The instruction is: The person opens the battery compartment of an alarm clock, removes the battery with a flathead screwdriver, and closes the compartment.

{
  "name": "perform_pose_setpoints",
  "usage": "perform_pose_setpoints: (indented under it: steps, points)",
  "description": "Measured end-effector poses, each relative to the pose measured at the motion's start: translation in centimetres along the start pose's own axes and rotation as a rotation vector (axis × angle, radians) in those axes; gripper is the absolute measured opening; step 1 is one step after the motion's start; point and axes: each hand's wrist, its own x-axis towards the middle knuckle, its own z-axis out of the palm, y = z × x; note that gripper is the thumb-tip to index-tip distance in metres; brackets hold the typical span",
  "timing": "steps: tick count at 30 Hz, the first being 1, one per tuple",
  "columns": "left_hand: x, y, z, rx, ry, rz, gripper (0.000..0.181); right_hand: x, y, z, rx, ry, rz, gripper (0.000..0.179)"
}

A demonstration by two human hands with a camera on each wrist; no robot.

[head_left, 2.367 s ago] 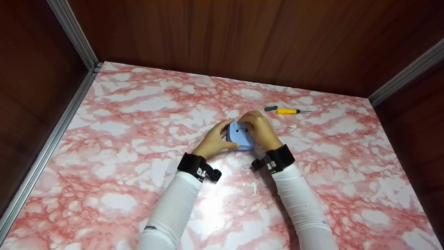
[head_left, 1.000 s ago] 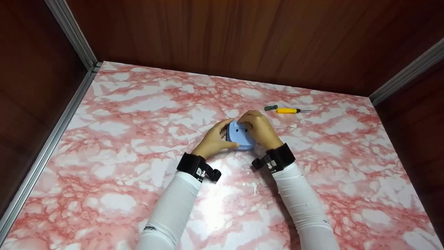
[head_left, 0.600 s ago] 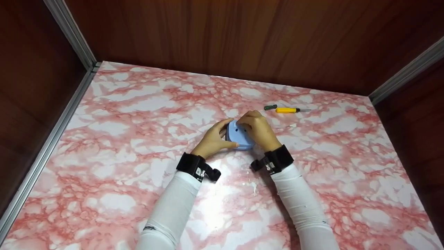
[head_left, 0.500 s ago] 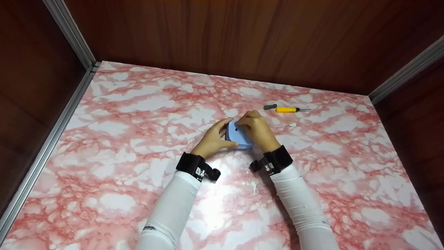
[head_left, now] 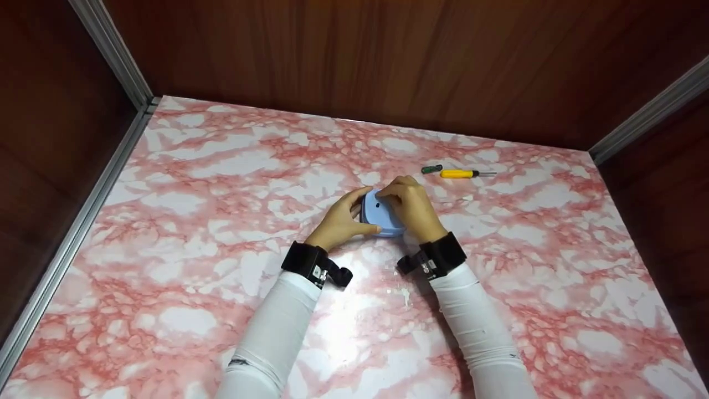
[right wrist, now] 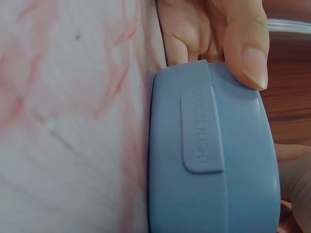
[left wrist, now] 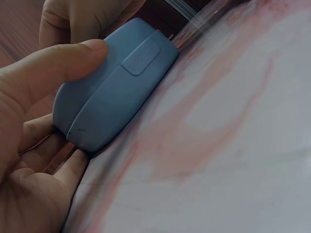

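A light blue alarm clock (head_left: pixel 382 220) stands on the tabletop with its back face up and a dark spot showing there. Its side button (right wrist: pixel 201 131) reads "SNOOZE/LIGHT" in the right wrist view. My left hand (head_left: pixel 339 226) grips the clock from the left, thumb along the near edge and fingers round the far side. Bent fingers of my right hand (head_left: pixel 414 208) touch the back of the clock near its far end and cover part of it. What lies under those fingertips is hidden. The left wrist view shows the clock (left wrist: pixel 116 92) low against the tabletop.
Beyond the right hand lies a yellow-handled screwdriver (head_left: pixel 458 174), its shaft pointing right. A small dark green cylinder (head_left: pixel 431 169) lies just left of it. Brown wood-grain panels (head_left: pixel 354 61) with metal edging (head_left: pixel 124 61) enclose the pink marbled tabletop (head_left: pixel 249 166).
My right hand's fingers have shifted slightly left over the clock's back and now cover the second dark spot. My left hand keeps its grip; the clock stays nearly in place.
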Motion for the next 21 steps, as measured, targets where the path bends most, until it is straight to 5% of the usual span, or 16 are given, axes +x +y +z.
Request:
perform_pose_setpoints:
  steps: [21]
  points:
    - [0.07, -0.15, 0.02, -0.007, -0.008, -0.021, 0.093, -0.09, -0.11, -0.86, 0.054, 0.014, 0.159, 0.014]
